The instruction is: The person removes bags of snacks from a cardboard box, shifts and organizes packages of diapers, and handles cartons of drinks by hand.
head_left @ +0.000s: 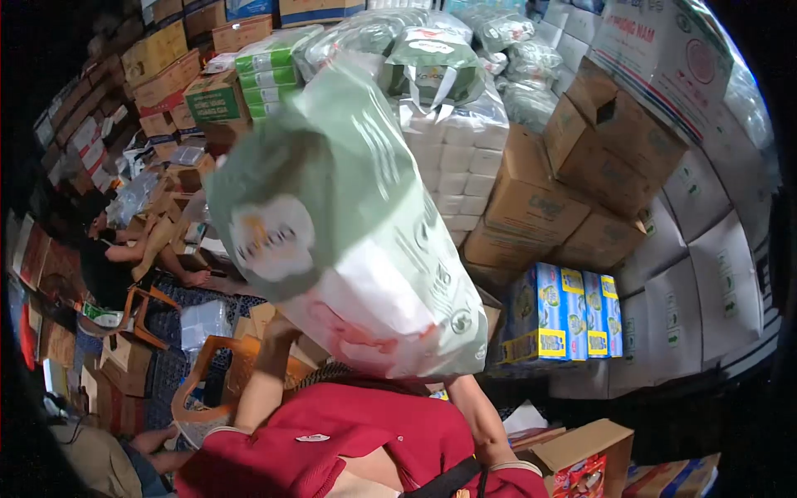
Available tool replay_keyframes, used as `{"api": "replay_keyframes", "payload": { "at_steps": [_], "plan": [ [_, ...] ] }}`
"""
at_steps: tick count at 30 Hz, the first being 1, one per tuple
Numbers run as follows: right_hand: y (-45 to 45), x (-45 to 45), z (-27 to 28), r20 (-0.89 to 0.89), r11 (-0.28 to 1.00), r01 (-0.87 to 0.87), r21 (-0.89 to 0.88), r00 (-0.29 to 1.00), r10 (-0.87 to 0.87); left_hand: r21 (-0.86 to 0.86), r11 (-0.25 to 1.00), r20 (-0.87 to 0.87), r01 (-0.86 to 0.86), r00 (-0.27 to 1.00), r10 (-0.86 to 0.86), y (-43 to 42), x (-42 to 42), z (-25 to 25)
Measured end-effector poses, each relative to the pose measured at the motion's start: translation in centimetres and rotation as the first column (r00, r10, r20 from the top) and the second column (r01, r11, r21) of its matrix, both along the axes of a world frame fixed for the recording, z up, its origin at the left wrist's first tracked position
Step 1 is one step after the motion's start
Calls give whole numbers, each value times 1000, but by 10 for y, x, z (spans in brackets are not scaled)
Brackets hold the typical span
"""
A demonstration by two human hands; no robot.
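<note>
A large green-and-white plastic pack [374,241] with a pale flower-shaped logo and a pink picture fills the middle of the view, tilted and raised in front of my chest. My left hand [284,325] is at its lower left side, mostly covered, with only the wrist and back of the hand showing. On the other side my right forearm [477,411] runs up to the pack's lower right corner, and that hand is hidden behind it. Both arms support the pack; the fingers are out of sight. A similar green pack with a carry handle [436,70] stands on wrapped white rolls [457,162] beyond it.
Brown cartons [535,195] are stacked to the right, beside blue-and-yellow packs [560,315] and white boxes [672,324]. An orange chair [207,382] stands at lower left. Further left a person [112,261] sits among boxes; another person [95,456] is at the bottom left.
</note>
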State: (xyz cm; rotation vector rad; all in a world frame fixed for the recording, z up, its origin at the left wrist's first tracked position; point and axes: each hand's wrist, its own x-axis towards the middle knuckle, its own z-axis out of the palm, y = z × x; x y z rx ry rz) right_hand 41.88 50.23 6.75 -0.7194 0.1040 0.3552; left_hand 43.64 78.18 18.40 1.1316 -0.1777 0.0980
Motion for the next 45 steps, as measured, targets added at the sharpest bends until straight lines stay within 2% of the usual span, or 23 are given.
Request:
{"api": "replay_keyframes", "payload": {
  "at_steps": [3,6,7,8,10,11,12,14,18,24,26,28,30,32,33,35,36,37,38,39,40,42,45],
  "plan": [
    [12,22,19,30,1000,4,-5,1000,-4,-58,994,15,-97,995,98,20,23,21],
    [21,46,72,136,1000,7,6,991,-8,-69,989,2,-132,991,133,41,33,36],
    [25,50,98,204,994,-28,101,979,7,-61,989,-5,-132,991,132,47,36,38],
    [26,50,120,323,885,-213,413,943,76,-49,991,-15,-125,992,124,51,35,38],
    [27,51,108,580,982,-167,-84,794,185,-27,996,-53,-89,995,87,59,39,33],
    [34,48,103,480,914,-102,-393,825,299,-18,998,-78,-67,995,66,64,44,31],
    [44,49,100,346,745,-50,-665,864,367,-10,999,-102,-45,994,44,68,51,28],
    [64,67,93,469,889,-65,-453,831,300,15,1000,-146,-9,989,11,83,70,26],
    [110,136,97,467,882,-38,-469,837,284,51,999,-177,16,984,-7,124,132,38],
    [183,244,179,572,898,44,-437,785,240,102,995,-78,19,997,-11,189,274,114],
    [196,278,215,536,923,36,-384,822,190,110,993,-36,35,999,-32,198,325,144],
    [195,339,226,596,854,198,-481,788,153,117,991,5,62,998,-63,198,376,174],
    [197,364,264,395,968,40,-246,917,63,118,989,38,90,995,-95,191,424,200],
    [189,394,289,541,954,109,-279,839,62,117,986,57,119,990,-127,178,467,221],
    [186,402,291,770,907,298,-299,637,45,117,984,63,134,988,-142,168,487,229],
    [178,422,308,525,973,160,-166,849,-50,138,982,87,133,986,-145,144,523,238],
    [162,450,299,451,987,100,-122,892,-35,178,978,149,104,980,-131,130,541,236],
    [158,452,300,438,961,218,-170,891,-125,200,962,27,186,980,-196,122,556,230],
    [154,454,300,428,918,331,-219,878,-214,147,931,79,333,935,-347,113,601,209],
    [142,470,284,425,887,378,-266,872,-244,114,878,-93,466,885,-457,101,623,195],
    [123,497,255,424,851,423,-311,863,-275,117,883,-95,454,891,-445,86,645,170],
    [117,505,244,368,858,449,-249,864,-345,123,890,-2,440,896,-443,66,656,143],
    [114,493,249,359,797,428,-425,889,-286,27,803,-99,596,800,-591,69,658,141]
  ]
}}
